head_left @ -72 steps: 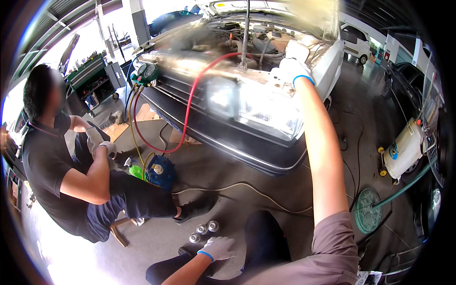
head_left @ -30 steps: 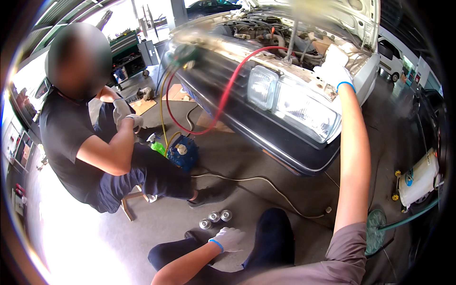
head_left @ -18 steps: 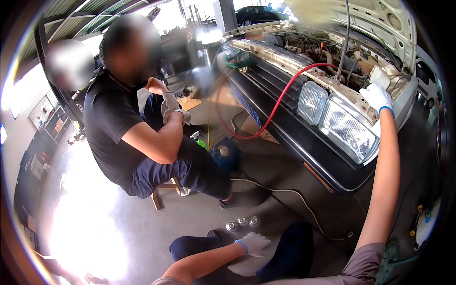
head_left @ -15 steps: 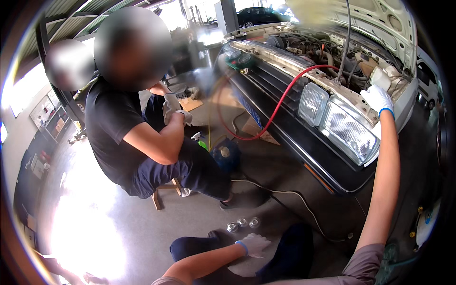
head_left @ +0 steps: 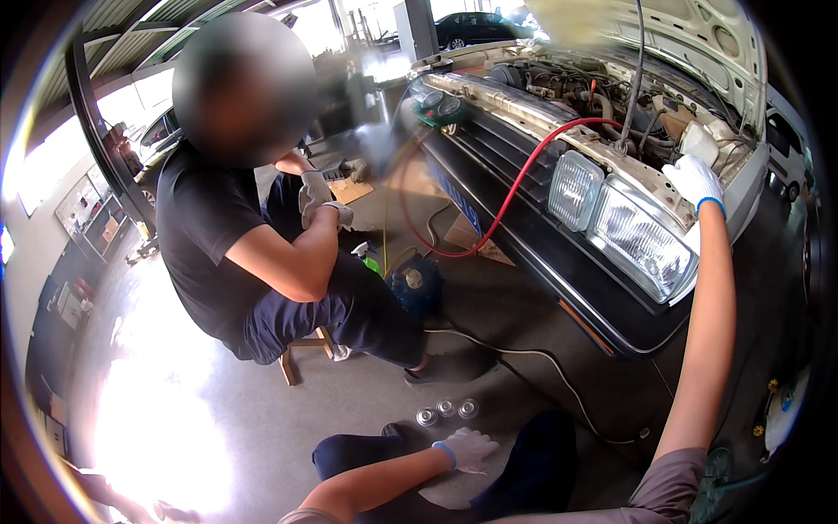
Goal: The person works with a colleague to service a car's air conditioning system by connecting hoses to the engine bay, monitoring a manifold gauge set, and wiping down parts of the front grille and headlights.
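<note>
My right hand (head_left: pixel 698 185), in a white glove, rests on the front corner of the raised-hood car (head_left: pixel 735 227), beside a translucent reservoir (head_left: pixel 699 143) and above the headlight (head_left: pixel 637 240); its fingers are slightly bent over the metal. My left hand (head_left: pixel 470 451), also gloved, hangs between my knees with fingers apart and nothing held, just below three small silver cans (head_left: pixel 445 408) on the floor. A red hose (head_left: pixel 524 183) loops from the engine bay down in front of the grille, near a blurred gauge set (head_left: pixel 439 108).
A co-worker (head_left: pixel 209 231) sits on a low wooden stool (head_left: pixel 301 342) at left, gloved hands (head_left: pixel 319 208) together. A blue pump (head_left: pixel 415 284), green spray bottle (head_left: pixel 367 260), cardboard (head_left: pixel 349 194) and pale cord (head_left: pixel 550 367) lie near the bumper. A post (head_left: pixel 109 166) stands behind.
The view has swung left, so the car and cans appear farther right and more of the left-hand wall shows. Both my hands stay where they were; the co-worker keeps the same pose.
</note>
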